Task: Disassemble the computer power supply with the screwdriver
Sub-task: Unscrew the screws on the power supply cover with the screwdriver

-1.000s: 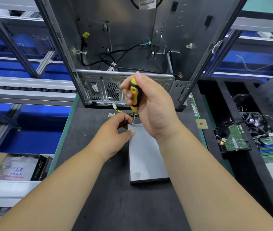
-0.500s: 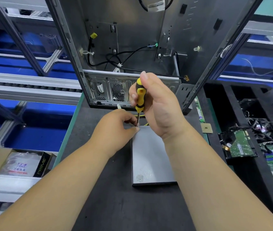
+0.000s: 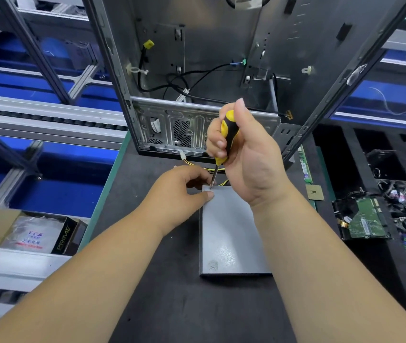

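The power supply (image 3: 229,233), a flat grey metal box, is laid flat in the middle of the dark counter (image 3: 172,305), just in front of the open computer case (image 3: 221,70) standing at the far edge. The screwdriver (image 3: 224,142) is gripped in the right hand (image 3: 246,157), fingers wrapped fully round the yellow-and-black handle, and it's held nearly upright so the tip lands square on the box's far left corner, presumably where a screw sits (too small to be made out).

The left hand (image 3: 184,191) is curled at that same corner, thumb pressed on the lid and fingertips pinched close by the tip. That's probably done to keep the box from sliding and the tip from skipping out. Whether a screw is actually pinched there can't be told. Yellow wires (image 3: 212,169) trail out from behind the box toward the case.

Compared with half a second ago, pretty much nothing has been changed: same grip, same corner, tip still planted. Only the view has drifted a bit.
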{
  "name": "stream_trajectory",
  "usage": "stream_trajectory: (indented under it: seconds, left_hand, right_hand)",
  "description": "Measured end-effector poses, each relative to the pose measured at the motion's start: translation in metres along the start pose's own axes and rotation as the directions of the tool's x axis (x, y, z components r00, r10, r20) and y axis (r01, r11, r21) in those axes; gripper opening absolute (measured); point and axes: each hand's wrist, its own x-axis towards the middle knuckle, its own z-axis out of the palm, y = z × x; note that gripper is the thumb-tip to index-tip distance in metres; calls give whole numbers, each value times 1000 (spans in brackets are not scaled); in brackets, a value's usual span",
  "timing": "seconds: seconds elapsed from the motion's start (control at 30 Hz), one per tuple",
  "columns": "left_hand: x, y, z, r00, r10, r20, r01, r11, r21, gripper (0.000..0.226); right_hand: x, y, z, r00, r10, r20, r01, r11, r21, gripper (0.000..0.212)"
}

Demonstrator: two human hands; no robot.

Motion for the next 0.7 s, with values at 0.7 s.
stream_trajectory:
  seconds: [0.7]
  left_hand:
    - [4,-7,2,996,-71,44,76,989,-128,27]
  right_hand:
    - [-4,-3,-3,998,-24,-54,24,1000,-4,32]
